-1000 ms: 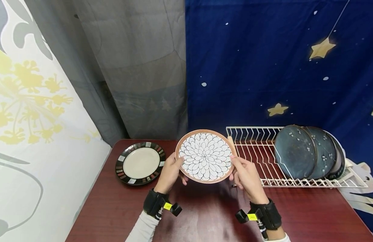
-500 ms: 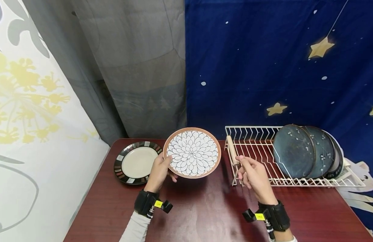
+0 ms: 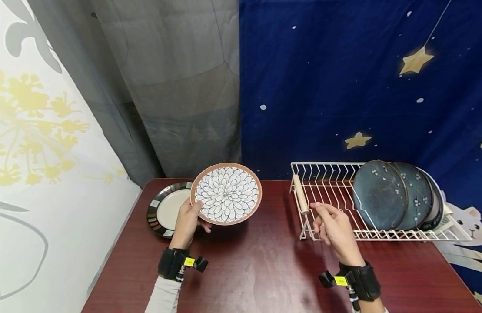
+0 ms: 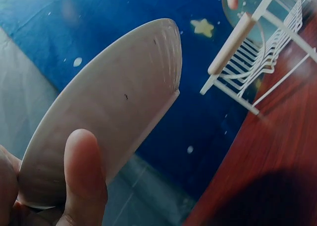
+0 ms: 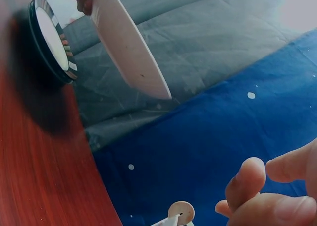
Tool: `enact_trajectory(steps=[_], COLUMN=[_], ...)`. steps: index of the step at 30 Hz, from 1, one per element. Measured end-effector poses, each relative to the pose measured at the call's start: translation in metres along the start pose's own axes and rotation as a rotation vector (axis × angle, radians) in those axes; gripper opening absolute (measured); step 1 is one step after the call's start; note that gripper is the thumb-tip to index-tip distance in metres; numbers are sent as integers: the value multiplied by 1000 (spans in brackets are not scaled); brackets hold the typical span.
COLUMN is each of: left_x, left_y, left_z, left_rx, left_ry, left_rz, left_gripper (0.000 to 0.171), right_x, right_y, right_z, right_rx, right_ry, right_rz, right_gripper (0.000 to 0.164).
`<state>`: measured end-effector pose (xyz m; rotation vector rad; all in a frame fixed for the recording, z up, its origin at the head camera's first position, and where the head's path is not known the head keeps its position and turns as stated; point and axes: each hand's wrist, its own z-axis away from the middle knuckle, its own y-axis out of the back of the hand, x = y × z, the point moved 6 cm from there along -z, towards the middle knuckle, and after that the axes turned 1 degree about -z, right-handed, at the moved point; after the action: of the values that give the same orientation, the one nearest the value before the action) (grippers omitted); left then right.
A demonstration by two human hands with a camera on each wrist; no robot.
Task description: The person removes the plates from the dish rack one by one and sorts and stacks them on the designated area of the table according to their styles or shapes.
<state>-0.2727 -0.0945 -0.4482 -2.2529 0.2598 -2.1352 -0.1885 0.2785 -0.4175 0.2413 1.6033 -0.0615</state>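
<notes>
My left hand [image 3: 185, 226] grips the left edge of a plate [image 3: 226, 194] with a white petal pattern and a brown rim. The thumb lies on its upper face, and the plate is held above the table, tilted toward the head camera. In the left wrist view, its pale plain underside [image 4: 114, 94] shows with fingers at its edge. Near the wooden handle [image 3: 300, 193] of a white wire dish rack [image 3: 381, 236], my right hand [image 3: 336, 232] holds nothing. Its fingers are loosely curled, thumb and forefinger close together.
A dark-rimmed plate [image 3: 158, 219] with a cream middle lies at the table's left, partly hidden by my left hand. Several plates, with a dark blue one [image 3: 379, 195] foremost, stand at the rack's right end. Grey and blue curtains [image 3: 342, 87] hang behind the table [image 3: 260, 269].
My right hand has let go of the patterned plate and moved slightly right. My left hand has carried the plate leftward, so it now overlaps the dark-rimmed plate in the head view.
</notes>
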Motion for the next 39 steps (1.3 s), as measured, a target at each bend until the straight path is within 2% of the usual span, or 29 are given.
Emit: enact_trajectory(steps=[9, 16, 20, 27, 33, 39], left_x=[3, -7, -7, -5, -11, -19], left_y=[31, 54, 64, 76, 90, 103], left_z=[3, 2, 5, 14, 16, 16], left_rx=[65, 134, 149, 179, 229, 275], left_ry=[-25, -33, -26, -17, 18, 47], left_rz=[15, 11, 7, -13, -13, -12], left_gripper=[32, 30, 32, 37, 36, 34], right_x=[-1, -1, -7, -10, -9, -8], right_y=[8, 20, 25, 34, 46, 54], right_z=[1, -1, -2, -2, -1, 3], right_rx=[25, 32, 30, 53, 101, 124], right_ry=[5, 19, 54, 65, 47, 40], right_rz=[-24, -71, -90, -33, 27, 35], right_gripper=[42, 40, 37, 36, 38, 40])
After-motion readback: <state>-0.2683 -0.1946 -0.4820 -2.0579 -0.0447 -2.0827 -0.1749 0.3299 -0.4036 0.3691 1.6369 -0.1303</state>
